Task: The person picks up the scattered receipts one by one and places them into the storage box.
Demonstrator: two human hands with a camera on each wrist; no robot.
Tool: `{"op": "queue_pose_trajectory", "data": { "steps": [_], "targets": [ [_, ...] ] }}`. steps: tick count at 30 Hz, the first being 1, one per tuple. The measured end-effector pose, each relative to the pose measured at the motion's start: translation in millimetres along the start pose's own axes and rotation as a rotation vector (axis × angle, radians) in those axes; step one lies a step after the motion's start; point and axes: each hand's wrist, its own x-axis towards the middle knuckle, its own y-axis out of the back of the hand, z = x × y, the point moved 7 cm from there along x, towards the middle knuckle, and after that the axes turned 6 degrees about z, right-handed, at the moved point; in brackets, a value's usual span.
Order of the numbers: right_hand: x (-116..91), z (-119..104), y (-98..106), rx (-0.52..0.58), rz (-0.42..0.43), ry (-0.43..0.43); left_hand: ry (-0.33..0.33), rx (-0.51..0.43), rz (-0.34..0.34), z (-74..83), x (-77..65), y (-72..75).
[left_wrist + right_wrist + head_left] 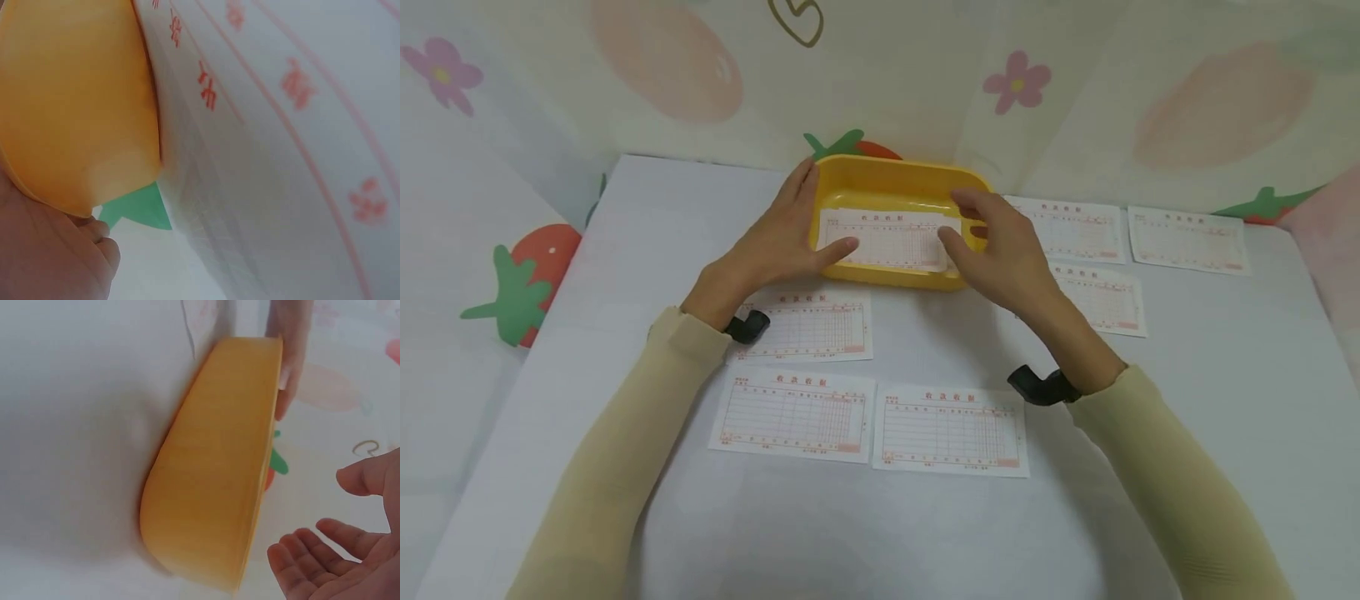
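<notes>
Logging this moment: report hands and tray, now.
Left fingers grip yellow tray; right fingers empty, by its right end; paper slips inside; no obstruction visible.

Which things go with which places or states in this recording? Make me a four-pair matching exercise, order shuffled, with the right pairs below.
Things:
1. yellow tray
2. left hand
3. right hand
4. pink flowers

Places or states:
A. holding nothing, at the tray's right end
B. printed on the cloth beyond the table
C. near the table's far edge, with paper slips inside
D. at the tray's left end, touching it

Right pairs: 1-C, 2-D, 3-A, 4-B
</notes>
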Motion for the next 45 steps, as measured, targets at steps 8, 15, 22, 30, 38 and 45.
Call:
{"op": "queue_pose_trajectory", "data": {
  "steps": [8,15,22,30,38,45],
  "targets": [
    [-40,13,13,0.033,0.047,0.063,0.008,0.008,0.006,0.8,2.5,-1.2],
    [-77,20,17,0.05,0.051,0.084,0.008,0.019,-0.005,2.6,3.0,-1.2],
    [-109,31,16,-0.018,0.006,0.088,0.008,0.022,-0.007,3.6,4.5,-1.3],
    [-137,50,11,-0.06,-0.011,0.065,0.012,0.016,-0.002,2.3,6.2,0.8],
    [-159,65,9,-0.075,-0.008,0.042,0.011,0.024,-0.026,3.6,6.9,-1.3],
    [-169,67,-1,-0.099,-0.058,0.026,0.022,0.033,-0.031,0.9,5.7,1.6]
  ]
}}
